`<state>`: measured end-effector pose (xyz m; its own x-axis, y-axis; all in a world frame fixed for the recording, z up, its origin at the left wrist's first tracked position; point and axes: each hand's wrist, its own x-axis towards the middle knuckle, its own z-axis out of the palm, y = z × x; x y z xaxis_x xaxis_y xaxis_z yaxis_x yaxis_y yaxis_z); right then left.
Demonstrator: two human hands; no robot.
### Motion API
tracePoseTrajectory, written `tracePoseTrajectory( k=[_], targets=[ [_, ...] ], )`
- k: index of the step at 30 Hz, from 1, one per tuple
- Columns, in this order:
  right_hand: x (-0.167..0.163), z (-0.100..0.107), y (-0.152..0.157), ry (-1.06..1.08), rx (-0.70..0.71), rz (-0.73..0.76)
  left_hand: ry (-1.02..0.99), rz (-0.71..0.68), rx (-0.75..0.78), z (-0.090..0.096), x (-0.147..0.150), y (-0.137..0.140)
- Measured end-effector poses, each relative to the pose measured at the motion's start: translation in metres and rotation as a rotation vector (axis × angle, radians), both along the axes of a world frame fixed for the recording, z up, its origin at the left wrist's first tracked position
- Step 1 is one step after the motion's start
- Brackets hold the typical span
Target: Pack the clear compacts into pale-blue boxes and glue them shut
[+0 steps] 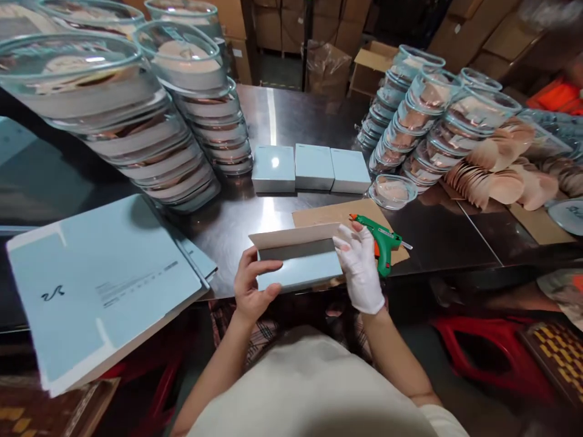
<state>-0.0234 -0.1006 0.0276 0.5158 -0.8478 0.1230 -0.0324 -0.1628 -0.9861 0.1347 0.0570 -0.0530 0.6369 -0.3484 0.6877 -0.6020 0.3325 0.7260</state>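
One open blue box [300,271] was at the near edge of the table [277,209], its left end grasped between the thumb and fingers of the person's left hand [251,285]. The white-gloved right hand [363,267] was at the other end, fingers bent, though whether it gripped could not be told. A green glue gun [386,238] lay just beside it on cardboard [319,216], with three smaller boxes [314,165] beyond.

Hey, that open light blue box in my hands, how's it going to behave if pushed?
The open light blue box is probably light, since it looks like thin card. It seems fairly stiff: its raised flap runs straight without visible sagging. Being unclosed, that flap might swing or bend if pushed.
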Motion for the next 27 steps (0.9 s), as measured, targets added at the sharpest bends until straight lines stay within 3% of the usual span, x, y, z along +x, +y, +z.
tracePoseTrajectory(
  k=[4,7,11,14,16,19,22,24,27],
  targets=[
    [-0.062,-0.006,-0.054,0.686,-0.291,-0.382,-0.074,-0.113,0.04,-0.005,0.019,0.009],
    [-0.086,-0.013,-0.089,1.043,-0.236,-0.448,-0.161,-0.106,0.05,-0.012,0.024,0.002],
    [-0.089,-0.02,-0.121,0.826,0.124,-0.423,-0.121,-0.02,-0.028,-0.008,0.02,-0.008],
    [-0.093,-0.018,-0.125,0.603,0.233,-0.442,-0.041,0.039,0.006,0.007,0.007,0.001],
    [-0.095,-0.013,-0.116,0.505,0.197,-0.485,-0.006,-0.019,0.079,0.015,-0.008,0.009],
    [-0.096,-0.001,-0.088,0.191,0.082,-0.548,0.104,-0.135,0.199,0.015,-0.034,0.009],
    [-0.097,0.006,-0.053,-0.049,0.081,-0.383,0.232,-0.153,0.278,0.005,-0.055,-0.006],
    [-0.102,0.004,-0.031,-0.018,0.09,-0.249,0.252,-0.151,0.309,0.0,-0.064,-0.016],
    [-0.116,-0.009,0.0,0.214,-0.119,-0.074,0.21,-0.148,0.347,0.001,-0.072,-0.024]
  ],
)
